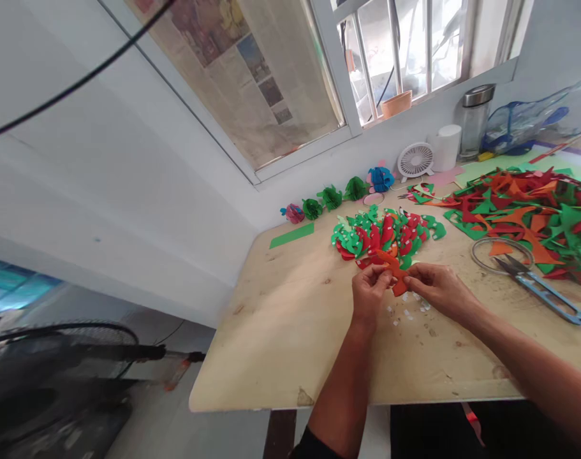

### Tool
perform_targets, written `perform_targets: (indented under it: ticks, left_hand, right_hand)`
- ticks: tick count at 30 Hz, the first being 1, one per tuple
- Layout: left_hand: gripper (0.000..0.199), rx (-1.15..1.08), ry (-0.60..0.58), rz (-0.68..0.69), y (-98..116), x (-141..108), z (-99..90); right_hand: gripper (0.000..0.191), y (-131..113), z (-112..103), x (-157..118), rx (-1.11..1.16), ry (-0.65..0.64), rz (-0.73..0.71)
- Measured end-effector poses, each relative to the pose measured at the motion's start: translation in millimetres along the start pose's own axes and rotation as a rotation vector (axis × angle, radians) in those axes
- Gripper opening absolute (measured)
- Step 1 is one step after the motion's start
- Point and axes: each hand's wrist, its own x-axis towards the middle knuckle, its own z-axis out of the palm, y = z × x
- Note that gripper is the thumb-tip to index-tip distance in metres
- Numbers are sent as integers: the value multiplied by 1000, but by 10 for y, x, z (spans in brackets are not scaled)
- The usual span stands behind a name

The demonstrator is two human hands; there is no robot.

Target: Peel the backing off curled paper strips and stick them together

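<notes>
Orange cutout (399, 289) hangs over the wooden table (280, 331), pinched by the left hand (370, 287) and the right hand (433, 285), fingers closed on it. Work looks partway: a heap of red and green cutouts (374, 237), many dotted white, lies just beyond, while loose white squares (407, 313) remain nearby. Counted: one cutout held, five folded ornaments (332, 197) along the wall, one pair of thread snips (546, 294); heap and squares defy counting.
</notes>
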Motion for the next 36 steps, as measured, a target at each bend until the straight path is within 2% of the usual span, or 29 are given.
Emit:
perform_targets:
  ticks: [8, 12, 18, 24, 30, 36]
  left_hand:
    - [16, 151, 33, 107, -65, -11, 16]
    - [16, 188, 42, 141, -51, -24, 13]
    - [23, 61, 46, -28, 7, -3, 17]
    - [21, -3, 64, -67, 19, 9, 6]
    - [23, -69, -44, -118, -24, 34, -43]
    - [25, -43, -106, -111, -50, 30, -48]
  right_hand:
    - [22, -66, 20, -29, -95, 0, -29]
    - [18, -38, 50, -44, -160, 44, -26]
    - [20, -44, 37, -37, -147, 37, 13]
    - [21, -61, 51, -40, -116, 29, -24]
    - [24, -65, 48, -32, 46, -26, -15]
    - [29, -74, 39, -30, 202, -18, 40]
